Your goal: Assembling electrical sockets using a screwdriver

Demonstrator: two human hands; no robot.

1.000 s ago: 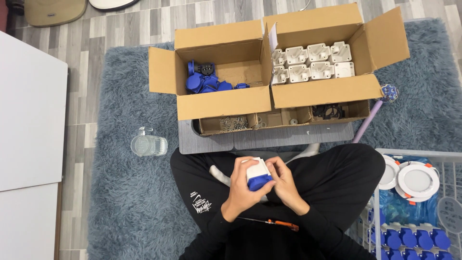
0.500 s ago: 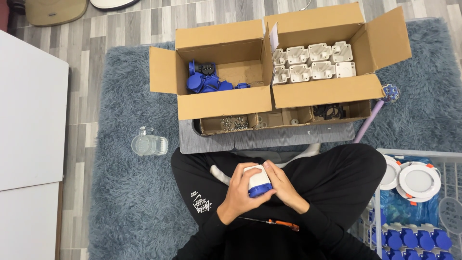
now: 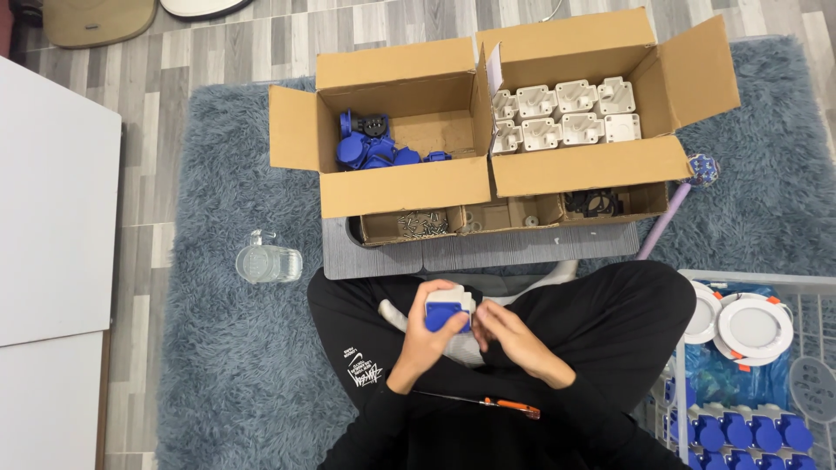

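I sit cross-legged in black trousers on a grey-blue shaggy rug. My left hand grips a small white box with a blue socket cap over my lap. Fingertips of my right hand touch the right side of that piece. A screwdriver with an orange handle lies across my thigh. Ahead stands a cardboard box holding several blue caps. Beside it, a second cardboard box holds several white housings.
A low tray in front of the boxes holds screws and small black parts. A clear glass jar stands on the rug at left. A wire basket at right holds white round lamps and finished blue sockets. A white board lies far left.
The piece has turned in my hands, so the blue cap now faces up more, and my right fingers have shifted to its right side.
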